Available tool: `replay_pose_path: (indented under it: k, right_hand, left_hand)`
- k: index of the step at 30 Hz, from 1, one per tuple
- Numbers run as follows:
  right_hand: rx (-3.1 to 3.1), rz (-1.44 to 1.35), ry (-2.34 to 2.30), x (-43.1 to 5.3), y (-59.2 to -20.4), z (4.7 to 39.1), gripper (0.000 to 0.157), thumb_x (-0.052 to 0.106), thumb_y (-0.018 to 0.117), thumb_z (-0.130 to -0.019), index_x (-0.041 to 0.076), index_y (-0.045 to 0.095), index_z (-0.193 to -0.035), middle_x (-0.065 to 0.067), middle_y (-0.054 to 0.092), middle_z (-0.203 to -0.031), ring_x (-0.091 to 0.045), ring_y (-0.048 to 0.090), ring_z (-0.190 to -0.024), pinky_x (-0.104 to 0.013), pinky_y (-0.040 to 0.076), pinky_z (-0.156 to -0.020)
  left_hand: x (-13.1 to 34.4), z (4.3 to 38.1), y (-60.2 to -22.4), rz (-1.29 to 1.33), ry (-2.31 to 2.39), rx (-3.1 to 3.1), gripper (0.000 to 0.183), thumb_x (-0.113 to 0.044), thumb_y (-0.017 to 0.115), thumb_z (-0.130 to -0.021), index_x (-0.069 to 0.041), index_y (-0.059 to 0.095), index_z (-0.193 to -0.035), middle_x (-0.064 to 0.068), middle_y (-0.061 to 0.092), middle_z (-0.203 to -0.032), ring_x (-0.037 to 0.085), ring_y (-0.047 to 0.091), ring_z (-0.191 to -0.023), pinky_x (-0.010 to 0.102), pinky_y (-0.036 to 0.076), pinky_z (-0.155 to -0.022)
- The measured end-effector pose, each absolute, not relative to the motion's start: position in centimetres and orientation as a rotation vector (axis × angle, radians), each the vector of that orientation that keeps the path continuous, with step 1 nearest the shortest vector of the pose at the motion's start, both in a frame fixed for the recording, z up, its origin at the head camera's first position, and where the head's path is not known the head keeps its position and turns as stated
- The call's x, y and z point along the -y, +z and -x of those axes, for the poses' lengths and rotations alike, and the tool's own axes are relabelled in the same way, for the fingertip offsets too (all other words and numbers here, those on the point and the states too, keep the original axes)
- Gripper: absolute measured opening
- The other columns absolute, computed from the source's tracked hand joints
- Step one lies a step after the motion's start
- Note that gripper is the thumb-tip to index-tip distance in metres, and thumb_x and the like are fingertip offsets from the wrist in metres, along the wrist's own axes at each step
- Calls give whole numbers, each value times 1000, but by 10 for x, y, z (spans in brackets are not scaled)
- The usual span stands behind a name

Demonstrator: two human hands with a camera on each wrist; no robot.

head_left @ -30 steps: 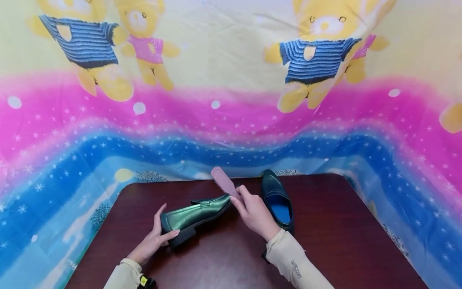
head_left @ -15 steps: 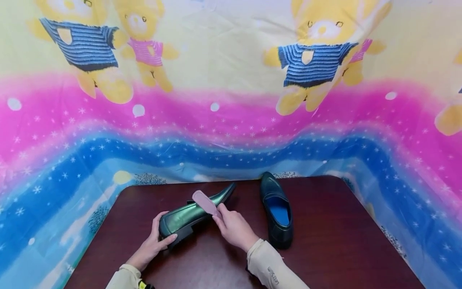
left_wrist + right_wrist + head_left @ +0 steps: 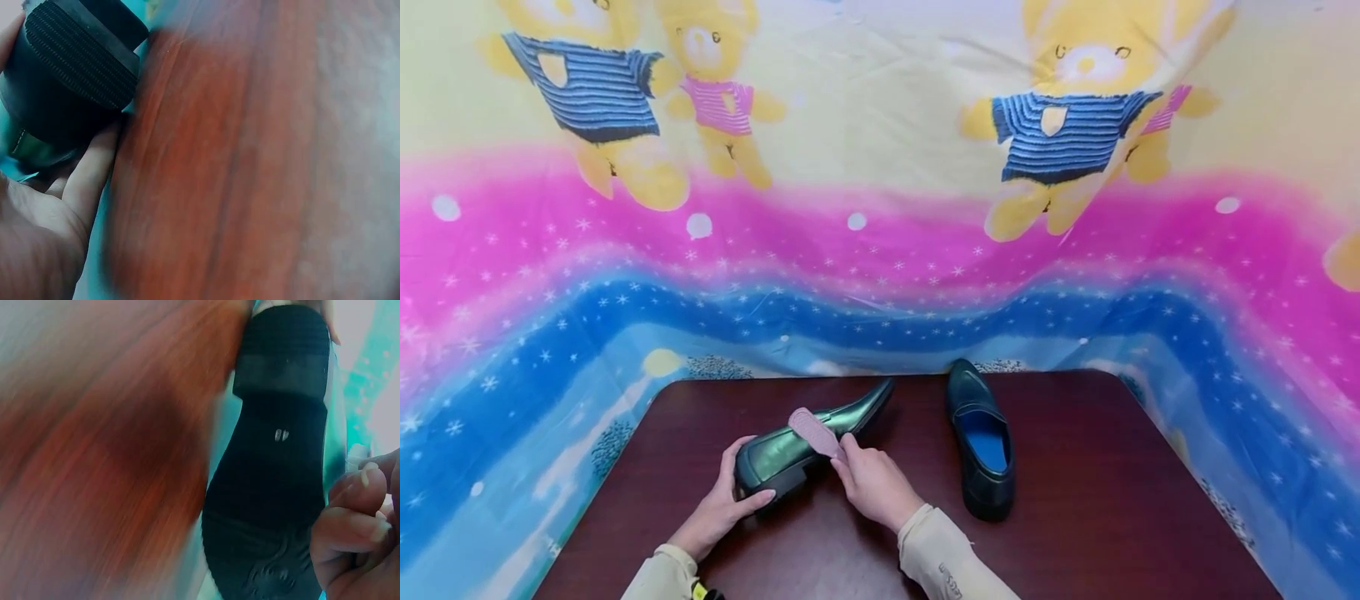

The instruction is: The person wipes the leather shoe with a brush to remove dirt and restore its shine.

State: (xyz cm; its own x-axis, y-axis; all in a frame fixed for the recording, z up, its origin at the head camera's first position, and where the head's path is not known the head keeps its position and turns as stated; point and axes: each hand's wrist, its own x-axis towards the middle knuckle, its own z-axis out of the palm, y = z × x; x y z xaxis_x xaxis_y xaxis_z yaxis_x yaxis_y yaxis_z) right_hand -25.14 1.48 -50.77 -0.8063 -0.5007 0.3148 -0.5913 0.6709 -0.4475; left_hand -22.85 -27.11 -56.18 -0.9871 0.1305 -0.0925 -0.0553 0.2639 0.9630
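A shiny dark green loafer lies tilted on its side, toe toward the back of the table. My left hand grips it round the heel, thumb against the heel block and fingers behind. In the left wrist view the ridged heel fills the upper left corner. My right hand holds a pink, flat-headed brush by its handle, with the head over the loafer's upper side. The right wrist view shows the loafer's black sole beside the curled fingers; the brush is hidden there.
The matching loafer stands upright to the right, its blue insole showing. Both shoes are on a dark reddish-brown table. A printed bear curtain hangs close behind the back edge.
My right hand has brought the brush left and nearer, from the loafer's toe to its middle. The left hand keeps its grip at the heel, and the toe has come into view.
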Motion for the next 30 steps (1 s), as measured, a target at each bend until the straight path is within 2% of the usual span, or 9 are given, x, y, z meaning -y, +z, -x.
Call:
replay_pose_path:
  k: [5, 9, 16, 23, 26, 30]
  right_hand:
    - [2664, -990, 696, 12, -509, 240, 17, 26, 57, -107, 13, 49, -101, 7, 52, -64, -8, 49, -52, -24, 39, -50]
    - [2633, -1056, 596, 31, -513, 231, 18, 27, 58, -107, 13, 49, -101, 6, 55, -65, -10, 55, -52, -25, 41, -49]
    - [2574, -1067, 503, 48, -516, 221, 18, 24, 61, -104, 13, 49, -98, 6, 54, -62, -12, 54, -49, -26, 39, -46]
    - [2553, -1041, 452, 53, -519, 222, 17, 25, 62, -104, 13, 50, -99, 6, 56, -61, -12, 54, -48, -26, 39, -46]
    - [2559, -1008, 450, 50, -521, 224, 17, 25, 62, -104, 14, 51, -100, 6, 57, -61, -13, 55, -49, -27, 39, -45]
    - [2577, -978, 474, 41, -522, 228, 17, 26, 63, -104, 15, 51, -100, 4, 58, -61, -16, 57, -50, -28, 39, -45]
  left_hand:
    - [273, 225, -559, -30, 1787, -2409, 93, -22, 77, -94, -30, 11, -159, 15, 33, -158, 32, 48, -134, 28, 45, -98]
    - [273, 225, -557, -6, 1767, -2423, 96, -23, 79, -91, -30, 12, -159, 14, 38, -157, 28, 44, -138, 27, 42, -102]
    - [272, 227, -559, -82, 1729, -2498, 96, -22, 82, -89, -28, 15, -159, 11, 35, -158, 29, 35, -142, 47, 33, -111]
    - [274, 229, -557, -86, 1753, -2477, 99, -20, 83, -88, -24, 13, -159, 12, 30, -160, 33, 27, -147, 58, 27, -115]
    - [274, 229, -556, -61, 1746, -2456, 100, -23, 81, -89, -25, 10, -160, 13, 31, -160, 32, 31, -146, 51, 32, -115]
    - [271, 228, -557, -32, 1745, -2430, 99, -23, 81, -91, -29, 10, -159, 13, 38, -156, 25, 44, -137, 26, 41, -104]
